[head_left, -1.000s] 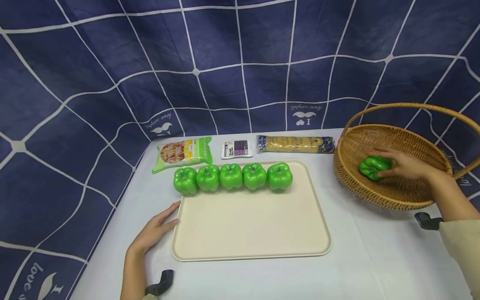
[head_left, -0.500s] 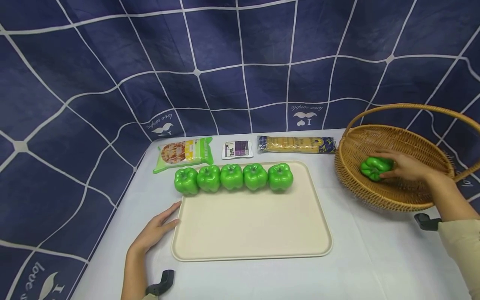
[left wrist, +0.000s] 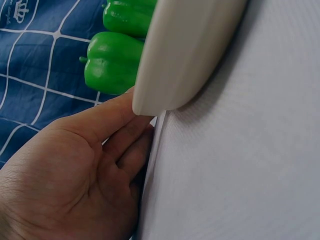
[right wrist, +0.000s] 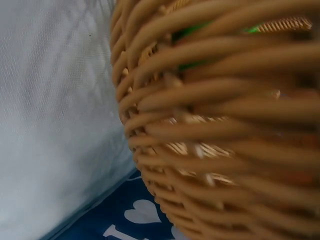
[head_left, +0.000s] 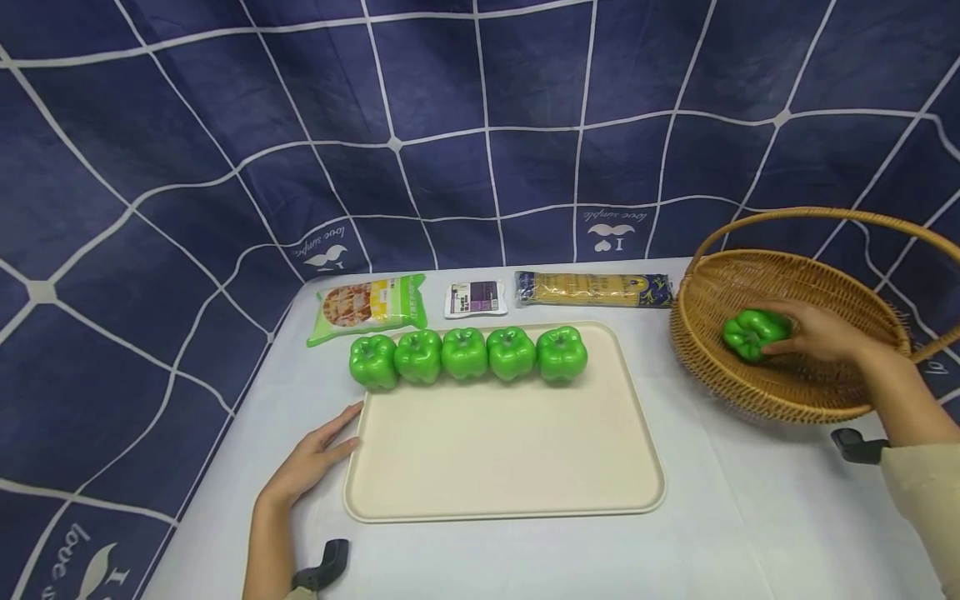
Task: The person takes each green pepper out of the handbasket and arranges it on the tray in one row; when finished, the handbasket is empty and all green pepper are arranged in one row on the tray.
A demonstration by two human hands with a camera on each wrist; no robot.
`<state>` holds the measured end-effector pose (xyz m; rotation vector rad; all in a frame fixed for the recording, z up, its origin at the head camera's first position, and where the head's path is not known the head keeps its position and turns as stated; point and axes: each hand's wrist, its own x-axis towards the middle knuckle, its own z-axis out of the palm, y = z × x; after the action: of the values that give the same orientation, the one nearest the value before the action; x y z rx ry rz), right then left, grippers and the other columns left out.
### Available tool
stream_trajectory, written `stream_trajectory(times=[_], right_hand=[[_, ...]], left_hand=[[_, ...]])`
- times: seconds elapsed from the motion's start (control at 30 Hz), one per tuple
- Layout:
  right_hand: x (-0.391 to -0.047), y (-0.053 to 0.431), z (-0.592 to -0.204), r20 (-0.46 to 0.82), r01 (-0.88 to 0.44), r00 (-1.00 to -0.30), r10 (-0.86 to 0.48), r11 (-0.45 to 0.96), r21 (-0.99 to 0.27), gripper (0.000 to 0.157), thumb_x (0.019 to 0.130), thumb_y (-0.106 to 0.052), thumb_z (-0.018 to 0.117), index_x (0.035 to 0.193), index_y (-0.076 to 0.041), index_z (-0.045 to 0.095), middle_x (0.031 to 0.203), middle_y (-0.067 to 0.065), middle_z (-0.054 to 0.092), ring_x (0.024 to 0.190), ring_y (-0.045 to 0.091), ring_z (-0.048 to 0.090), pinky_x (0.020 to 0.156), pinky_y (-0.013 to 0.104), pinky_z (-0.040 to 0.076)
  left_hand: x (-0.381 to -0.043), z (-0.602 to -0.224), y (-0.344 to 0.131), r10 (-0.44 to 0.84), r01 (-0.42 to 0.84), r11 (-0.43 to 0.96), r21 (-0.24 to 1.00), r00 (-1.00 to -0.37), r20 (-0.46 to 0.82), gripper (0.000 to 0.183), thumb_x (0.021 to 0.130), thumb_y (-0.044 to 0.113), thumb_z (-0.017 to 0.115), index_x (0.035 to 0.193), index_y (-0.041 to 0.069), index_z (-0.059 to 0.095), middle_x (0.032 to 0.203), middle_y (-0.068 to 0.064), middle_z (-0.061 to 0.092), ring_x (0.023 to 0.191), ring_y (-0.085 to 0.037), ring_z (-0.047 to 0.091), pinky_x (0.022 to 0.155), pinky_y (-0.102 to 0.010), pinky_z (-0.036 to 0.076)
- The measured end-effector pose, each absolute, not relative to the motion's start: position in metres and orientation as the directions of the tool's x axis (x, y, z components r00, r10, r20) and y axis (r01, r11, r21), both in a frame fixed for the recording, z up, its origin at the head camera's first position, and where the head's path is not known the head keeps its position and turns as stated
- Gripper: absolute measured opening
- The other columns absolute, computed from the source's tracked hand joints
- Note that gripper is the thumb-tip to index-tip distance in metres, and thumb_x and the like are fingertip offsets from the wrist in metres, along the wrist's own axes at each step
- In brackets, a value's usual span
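My right hand (head_left: 825, 333) reaches inside the wicker basket (head_left: 697, 379) at the right and grips a green bell pepper (head_left: 750, 335) with fingers and thumb around it. In the right wrist view the woven basket side (right wrist: 210, 110) blocks the hand, and only bits of green show through gaps. At the left edge of the cream tray (head_left: 502, 450), my left hand (head_left: 307, 462) lies with relaxed, nearly straight fingers touching the rim, which the left wrist view shows close up above the fingers (left wrist: 112, 115). Several green peppers (head_left: 464, 354) stand in a row along the tray's far side.
Behind the tray lie a green food bag (head_left: 367, 308), a small white-and-purple packet (head_left: 476, 298) and a long pasta pack (head_left: 592, 289). The basket's tall handle (head_left: 810, 213) arches over its opening. A blue checked cloth (head_left: 525, 125) hangs behind the white table (head_left: 720, 517).
In the basket, the right hand and its pepper have shifted very slightly and the pepper has turned a little. The left hand and the row of peppers have stayed in place.
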<state>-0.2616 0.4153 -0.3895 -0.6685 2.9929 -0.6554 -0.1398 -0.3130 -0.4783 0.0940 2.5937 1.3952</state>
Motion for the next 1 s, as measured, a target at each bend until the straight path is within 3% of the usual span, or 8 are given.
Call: stream_trajectory(times=[0.33,0.6,0.77,0.87,0.93,1.0], right_hand=[[-0.236,0.405,-0.369,0.038,-0.187,-0.981,-0.191,0.866,-0.463,0.076,0.080,-0.035,0.072,0.140,-0.007,0.034,0.131,0.036,0.036,0.114,0.059,0.031,0.083,0.068,0.029],[-0.214,0.389,-0.363,0.198,-0.190,-0.975,-0.097,0.824,-0.533,0.077,0.080,-0.029,0.074,0.141,-0.006,0.033,0.128,0.032,0.041,0.112,0.055,0.037,0.083,0.067,0.030],[-0.199,0.374,-0.359,0.250,-0.175,-0.967,-0.037,0.811,-0.559,0.080,0.078,-0.028,0.076,0.143,-0.013,0.033,0.130,0.031,0.042,0.117,0.056,0.034,0.087,0.071,0.026],[-0.190,0.363,-0.357,0.319,-0.208,-0.947,-0.019,0.796,-0.569,0.079,0.076,-0.024,0.078,0.143,-0.020,0.036,0.135,0.021,0.044,0.124,0.047,0.034,0.093,0.069,0.025],[-0.184,0.354,-0.356,0.396,-0.279,-0.917,-0.041,0.776,-0.566,0.079,0.073,-0.015,0.079,0.141,-0.022,0.039,0.136,0.010,0.046,0.130,0.027,0.035,0.105,0.052,0.026],[-0.180,0.344,-0.353,0.467,-0.349,-0.882,-0.067,0.758,-0.551,0.081,0.070,-0.008,0.080,0.140,-0.024,0.042,0.133,-0.005,0.048,0.125,0.006,0.037,0.105,0.029,0.027]], left_hand=[[-0.141,-0.478,-0.315,0.155,-0.011,0.578,0.816,-0.980,-0.123,0.058,0.089,0.039,0.058,0.141,0.024,0.040,0.149,-0.012,0.025,0.137,-0.035,0.017,0.106,-0.060,0.011],[-0.141,-0.478,-0.314,0.163,-0.007,0.564,0.826,-0.979,-0.119,0.058,0.089,0.038,0.059,0.141,0.024,0.040,0.149,-0.012,0.024,0.137,-0.034,0.017,0.106,-0.060,0.011],[-0.141,-0.478,-0.314,0.168,-0.002,0.560,0.828,-0.979,-0.116,0.057,0.089,0.037,0.059,0.141,0.024,0.039,0.149,-0.012,0.024,0.137,-0.034,0.017,0.106,-0.059,0.012],[-0.140,-0.477,-0.313,0.166,-0.006,0.560,0.829,-0.979,-0.119,0.057,0.089,0.036,0.059,0.141,0.024,0.039,0.149,-0.012,0.024,0.137,-0.034,0.017,0.107,-0.059,0.012],[-0.139,-0.472,-0.310,0.165,-0.014,0.559,0.829,-0.978,-0.127,0.057,0.090,0.032,0.059,0.142,0.020,0.039,0.149,-0.014,0.024,0.137,-0.036,0.017,0.106,-0.059,0.012],[-0.137,-0.463,-0.306,0.166,-0.017,0.560,0.828,-0.977,-0.132,0.056,0.091,0.029,0.058,0.142,0.016,0.038,0.149,-0.016,0.024,0.136,-0.037,0.017,0.106,-0.060,0.012]])
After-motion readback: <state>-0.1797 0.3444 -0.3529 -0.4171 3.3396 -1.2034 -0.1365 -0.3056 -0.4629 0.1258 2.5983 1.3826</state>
